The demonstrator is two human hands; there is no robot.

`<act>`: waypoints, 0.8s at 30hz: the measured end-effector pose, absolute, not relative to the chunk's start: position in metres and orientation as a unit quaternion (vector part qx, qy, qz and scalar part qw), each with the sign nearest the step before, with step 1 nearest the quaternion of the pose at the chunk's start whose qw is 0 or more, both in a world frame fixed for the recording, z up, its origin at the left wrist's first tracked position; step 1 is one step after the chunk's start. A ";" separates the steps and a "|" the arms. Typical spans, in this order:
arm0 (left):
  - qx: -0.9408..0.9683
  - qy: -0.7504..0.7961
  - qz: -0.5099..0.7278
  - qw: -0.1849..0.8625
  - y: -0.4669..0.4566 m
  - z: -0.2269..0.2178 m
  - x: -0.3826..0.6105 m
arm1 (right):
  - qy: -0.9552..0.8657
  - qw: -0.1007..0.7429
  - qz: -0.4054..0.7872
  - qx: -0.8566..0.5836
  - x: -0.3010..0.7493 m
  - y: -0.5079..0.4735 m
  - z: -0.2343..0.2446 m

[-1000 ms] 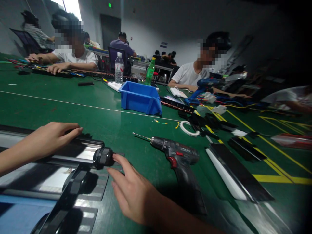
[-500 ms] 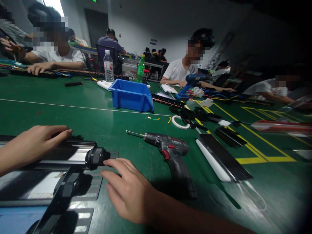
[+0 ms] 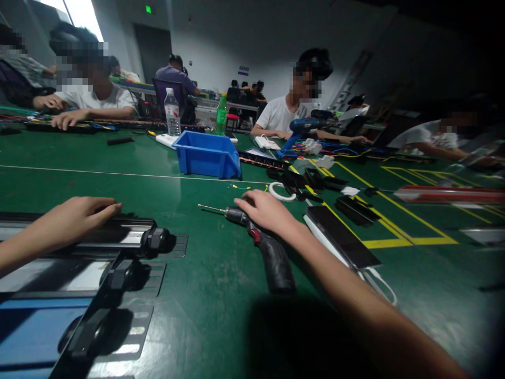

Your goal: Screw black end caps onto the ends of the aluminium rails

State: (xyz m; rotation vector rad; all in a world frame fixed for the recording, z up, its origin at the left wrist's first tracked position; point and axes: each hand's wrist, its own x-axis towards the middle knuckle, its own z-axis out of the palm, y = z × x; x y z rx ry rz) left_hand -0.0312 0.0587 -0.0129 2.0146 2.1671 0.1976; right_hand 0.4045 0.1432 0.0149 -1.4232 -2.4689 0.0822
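My left hand [image 3: 81, 217] lies on top of a long metal housing [image 3: 128, 231] at the left, its thumb and forefinger stretched out and slightly apart. A black cable gland [image 3: 157, 240] sticks out of the housing's right end, beyond my fingertips. In the middle of the table a cordless drill [image 3: 276, 260] rests on its side, its bit pointing left. Over the drill's upper body is my right hand [image 3: 268, 210], fingers stretched towards the chuck and partly hidden; whether it touches the drill I cannot tell.
More housings with black glands [image 3: 125, 271] and slotted end plates [image 3: 138, 329] fill the lower left. Beyond stands a blue bin [image 3: 207, 158], with bottles behind. A white ring [image 3: 282, 192] and a black-topped device with a cable [image 3: 343, 234] lie right. Several people work across the table.
My right hand has left the cable gland and moved right and away from me, over the drill. My left hand stays on the housing. The view has shifted slightly.
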 end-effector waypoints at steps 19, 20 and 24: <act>0.663 0.741 0.035 0.103 0.063 -0.019 -0.043 | -0.851 0.112 0.013 -0.512 0.427 -0.012 -0.023; 0.659 0.744 0.036 0.103 0.064 -0.020 -0.044 | -0.853 0.118 0.012 -0.508 0.428 -0.014 -0.024; 0.665 0.739 0.037 0.100 0.066 -0.022 -0.048 | -0.862 0.117 0.018 -0.494 0.427 -0.009 -0.023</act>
